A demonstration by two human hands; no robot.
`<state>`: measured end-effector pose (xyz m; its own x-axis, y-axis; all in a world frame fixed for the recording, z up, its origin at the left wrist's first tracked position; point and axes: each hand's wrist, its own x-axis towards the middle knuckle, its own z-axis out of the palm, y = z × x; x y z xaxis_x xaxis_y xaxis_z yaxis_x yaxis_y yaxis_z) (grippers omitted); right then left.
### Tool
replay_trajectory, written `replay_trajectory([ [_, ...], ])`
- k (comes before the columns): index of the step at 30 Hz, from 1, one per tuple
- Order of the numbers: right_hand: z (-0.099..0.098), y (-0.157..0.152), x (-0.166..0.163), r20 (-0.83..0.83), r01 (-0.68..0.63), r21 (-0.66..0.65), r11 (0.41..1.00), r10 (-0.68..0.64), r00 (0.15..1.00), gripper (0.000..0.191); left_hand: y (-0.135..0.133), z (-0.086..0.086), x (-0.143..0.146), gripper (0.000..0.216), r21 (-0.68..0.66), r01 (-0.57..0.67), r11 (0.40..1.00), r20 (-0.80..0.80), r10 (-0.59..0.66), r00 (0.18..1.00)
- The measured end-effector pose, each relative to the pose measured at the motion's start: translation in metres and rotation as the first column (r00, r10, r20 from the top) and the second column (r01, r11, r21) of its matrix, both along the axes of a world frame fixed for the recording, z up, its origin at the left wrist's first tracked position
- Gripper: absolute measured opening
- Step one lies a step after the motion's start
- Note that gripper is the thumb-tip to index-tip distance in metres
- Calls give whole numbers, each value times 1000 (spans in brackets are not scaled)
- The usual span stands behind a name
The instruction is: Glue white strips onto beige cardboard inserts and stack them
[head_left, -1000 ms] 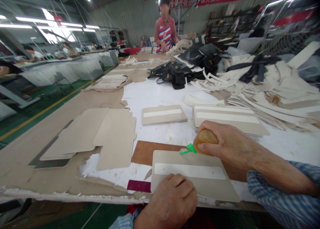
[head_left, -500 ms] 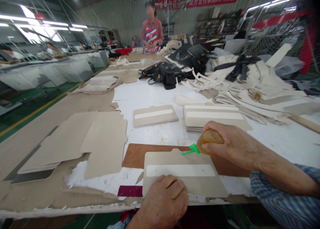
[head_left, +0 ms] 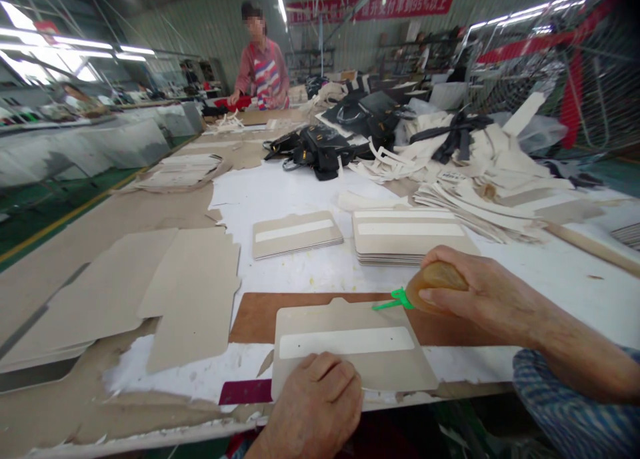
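A beige card panel (head_left: 350, 365) with a white strip across it lies on a brown board (head_left: 255, 315) at the table's near edge. My left hand (head_left: 315, 405) rests on the panel's near edge with its fingers curled and pressing down. My right hand (head_left: 480, 295) is wrapped round an amber squeeze bottle (head_left: 435, 282). The bottle's green nozzle (head_left: 393, 302) points left, its tip over the panel's top right edge.
Two stacks of like panels (head_left: 407, 235) (head_left: 295, 233) lie just beyond. Plain beige cards (head_left: 190, 292) spread at the left. Black bags (head_left: 320, 145) and heaps of pale cut pieces (head_left: 480, 172) fill the far right. A person in a striped apron (head_left: 263, 69) stands at the table's far end.
The view has swung to the right, so the table's contents sit further left. My hands hold much the same pose; the bottle's nozzle has kept to the panel's top right edge.
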<state>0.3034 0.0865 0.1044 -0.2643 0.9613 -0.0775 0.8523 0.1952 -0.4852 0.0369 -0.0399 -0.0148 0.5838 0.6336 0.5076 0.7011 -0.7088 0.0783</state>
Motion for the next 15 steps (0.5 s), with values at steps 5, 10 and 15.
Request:
replay_trajectory([
  [5,-2,0,13,-36,52,-32,998,-53,998,34,1,-3,-3,21,-12,10,1000,-13,-10,1000],
  [10,-5,1,28,-53,129,-62,990,-132,990,40,2,-2,-3,24,-7,15,1000,-13,-15,1000],
  [15,-6,0,36,-58,169,-80,982,-174,983,40,3,-1,-2,27,18,22,1000,-5,-22,1000],
])
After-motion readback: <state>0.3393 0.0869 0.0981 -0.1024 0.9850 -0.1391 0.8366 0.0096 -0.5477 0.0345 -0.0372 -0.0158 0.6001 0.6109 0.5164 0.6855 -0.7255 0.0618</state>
